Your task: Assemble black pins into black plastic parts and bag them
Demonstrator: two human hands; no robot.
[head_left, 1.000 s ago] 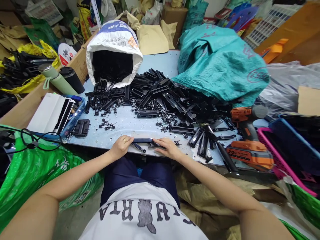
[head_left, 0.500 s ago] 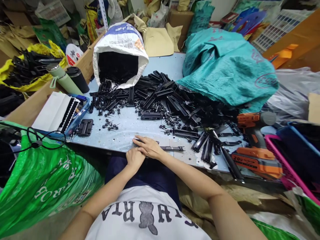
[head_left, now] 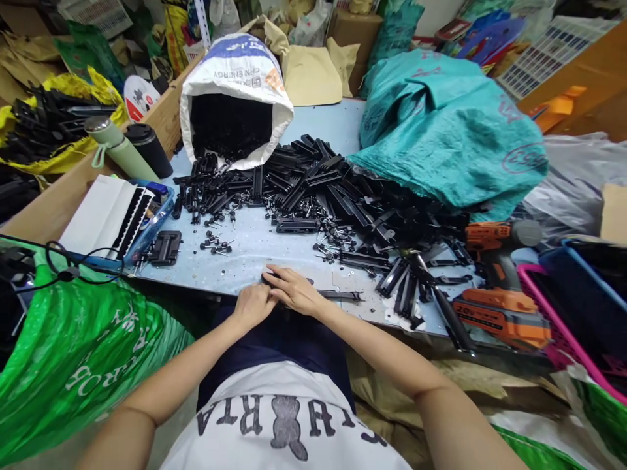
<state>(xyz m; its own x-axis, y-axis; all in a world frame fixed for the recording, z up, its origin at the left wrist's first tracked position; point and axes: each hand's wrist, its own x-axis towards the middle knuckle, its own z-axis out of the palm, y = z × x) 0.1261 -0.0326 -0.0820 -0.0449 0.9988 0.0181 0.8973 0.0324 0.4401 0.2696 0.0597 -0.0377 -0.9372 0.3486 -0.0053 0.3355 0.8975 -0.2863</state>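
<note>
The black strip (head_left: 337, 295) lies flat near the front edge of the surface (head_left: 255, 251), one end under my right hand (head_left: 296, 290) and the rest running out to the right past my fingertips. It looks like a thin, stiff moulded plastic piece, light and hard, probably smooth enough to skate on the pale blue top, so I judge the best hold is across its narrow width near the end, thumb on one edge and fingers on the other. My right fingers (head_left: 279, 274) lie curled and pressed down over that end; my left hand (head_left: 252, 305) sits just beside them, touching, its fingers bent over the edge. Whether either hand truly pinches the strip I cannot tell, since the end is hidden beneath them. Beyond my fingers, loose black screws (head_left: 215, 247) lie scattered, then the heap of black parts (head_left: 318, 179) spilling from the white sack (head_left: 235, 72). Well off to the right rests the orange drill (head_left: 494, 281).
</note>
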